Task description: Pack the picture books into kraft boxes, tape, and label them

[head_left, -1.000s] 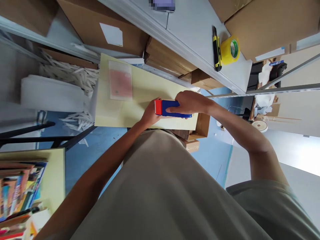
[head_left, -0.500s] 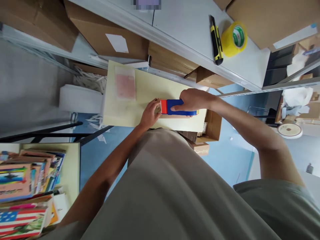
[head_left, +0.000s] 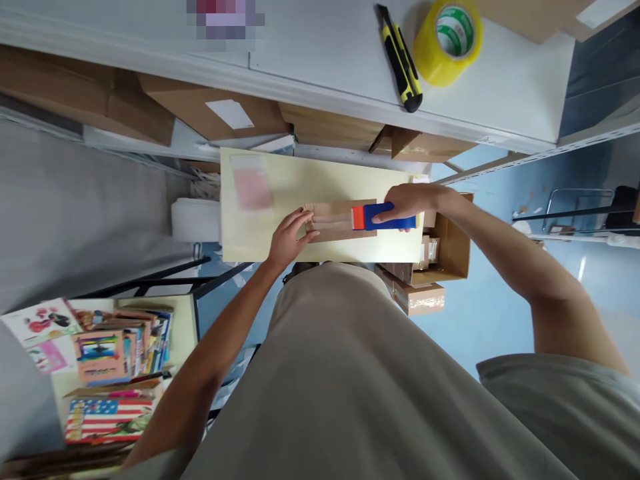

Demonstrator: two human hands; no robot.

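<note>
A small flat cardboard box (head_left: pixel 333 230) lies on the pale yellow tabletop (head_left: pixel 295 177), with a lighter strip running lengthwise along its top. My left hand (head_left: pixel 291 239) grips the left end of this box, thumb on the near side and fingers on the far side. Closed around a blue tape dispenser (head_left: pixel 376 216) with a red front, my right hand (head_left: pixel 407 202) is over the box's right end. Whether the dispenser touches the box I cannot tell. A pinkish sheet in a clear sleeve (head_left: pixel 253 187) lies at the table's left end.
On the grey shelf (head_left: pixel 320 73) beyond the table are a yellow-black utility knife (head_left: pixel 400 60) and a yellow tape roll (head_left: pixel 445 43). Cardboard boxes (head_left: pixel 225 110) sit beneath it. An open carton (head_left: pixel 453 243) stands at right; books (head_left: pixel 107 357) fill a side table at lower left.
The tape dispenser has moved right, from my left hand to the box's right end, uncovering the box top. My left hand stays at the left end. The camera view has shifted.
</note>
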